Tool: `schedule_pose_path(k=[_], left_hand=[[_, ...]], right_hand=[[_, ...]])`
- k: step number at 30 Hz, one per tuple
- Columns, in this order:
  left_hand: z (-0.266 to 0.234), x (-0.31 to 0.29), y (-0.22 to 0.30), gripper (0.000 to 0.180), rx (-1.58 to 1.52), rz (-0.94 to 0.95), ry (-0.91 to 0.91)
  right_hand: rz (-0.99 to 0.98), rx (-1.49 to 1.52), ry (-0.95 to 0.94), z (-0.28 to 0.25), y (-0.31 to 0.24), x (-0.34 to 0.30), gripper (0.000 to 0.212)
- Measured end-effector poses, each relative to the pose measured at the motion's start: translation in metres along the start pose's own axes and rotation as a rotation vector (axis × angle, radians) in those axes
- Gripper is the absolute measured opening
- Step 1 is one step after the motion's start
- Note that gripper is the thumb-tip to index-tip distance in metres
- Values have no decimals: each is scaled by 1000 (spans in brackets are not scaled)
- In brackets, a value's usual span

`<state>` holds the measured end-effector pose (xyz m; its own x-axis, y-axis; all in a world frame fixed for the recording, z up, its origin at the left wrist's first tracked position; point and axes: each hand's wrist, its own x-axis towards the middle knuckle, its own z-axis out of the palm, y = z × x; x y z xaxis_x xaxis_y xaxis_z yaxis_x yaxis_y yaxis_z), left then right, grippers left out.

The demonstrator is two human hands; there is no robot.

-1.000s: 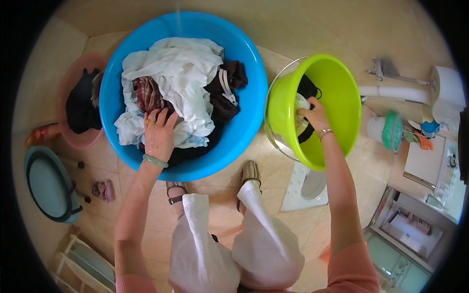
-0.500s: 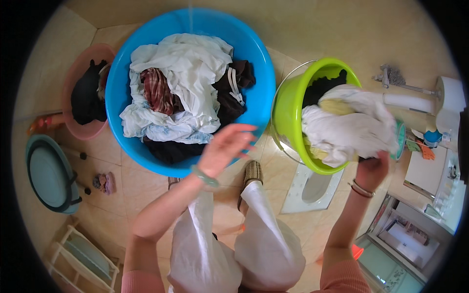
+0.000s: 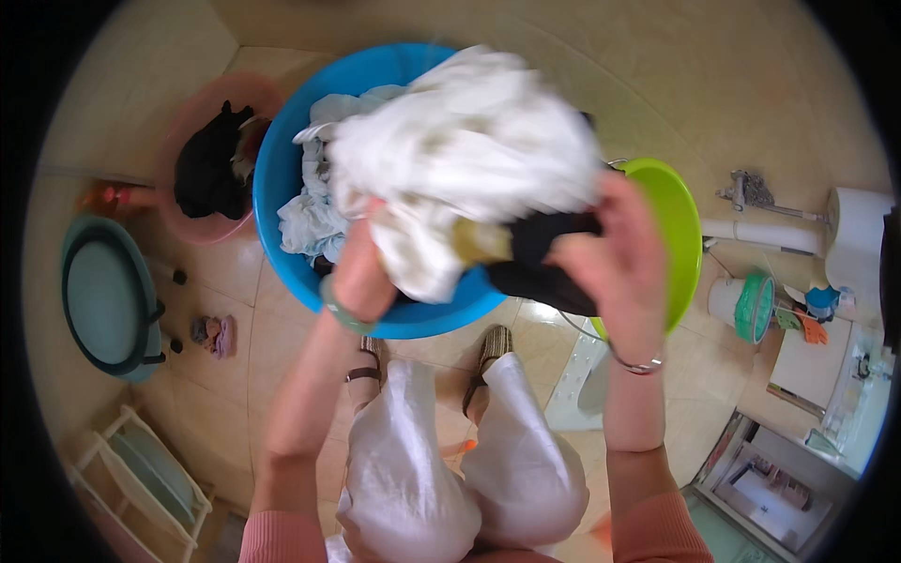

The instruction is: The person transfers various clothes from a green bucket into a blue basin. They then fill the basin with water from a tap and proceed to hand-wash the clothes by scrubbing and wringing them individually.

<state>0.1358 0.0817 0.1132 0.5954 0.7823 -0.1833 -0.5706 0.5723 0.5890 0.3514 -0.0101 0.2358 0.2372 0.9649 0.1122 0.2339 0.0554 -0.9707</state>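
A bundle of wet-looking clothes hangs between my hands over the right side of the blue basin (image 3: 272, 197). Its upper part is a white garment (image 3: 460, 131), smeared by motion; a black garment (image 3: 544, 267) and a yellowish piece (image 3: 481, 241) show below. My left hand (image 3: 364, 277) is closed on the white cloth at the bundle's lower left, its fingers partly hidden. My right hand (image 3: 619, 249) grips the right end, blurred, beside the lime-green bucket (image 3: 678, 225). Crumpled pale clothes (image 3: 310, 223) lie in the basin, mostly covered by the bundle.
At the left stand a pink basin (image 3: 174, 220) with dark clothing and a folded teal basin (image 3: 108, 305). Small scrunched fabric bits (image 3: 214, 335) lie on the tiled floor. A squat toilet (image 3: 577, 394) is set below the bucket. A white bin (image 3: 727, 298) with a green liner stands at the right.
The clothes bundle has come out of the green bucket and moved left over the blue basin. My left hand, previously free, now holds it too.
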Motion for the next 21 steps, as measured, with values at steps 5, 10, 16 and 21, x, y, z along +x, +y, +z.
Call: schedule_pose_path(k=[5, 10, 16, 21], left_hand=[[-113, -14, 12, 41, 1106, 335, 329], [-88, -20, -1, 55, 1757, 404, 282], [-67, -24, -7, 64, 2046, 161, 281], [-59, -49, 1, 67, 2054, 74, 304]], right_hand=[[53, -503, 30, 17, 28, -21, 44], [101, -1084, 223, -40, 53, -44, 70], [164, -1081, 298, -37, 79, -47, 62], [15, -825, 399, -14, 56, -32, 39]])
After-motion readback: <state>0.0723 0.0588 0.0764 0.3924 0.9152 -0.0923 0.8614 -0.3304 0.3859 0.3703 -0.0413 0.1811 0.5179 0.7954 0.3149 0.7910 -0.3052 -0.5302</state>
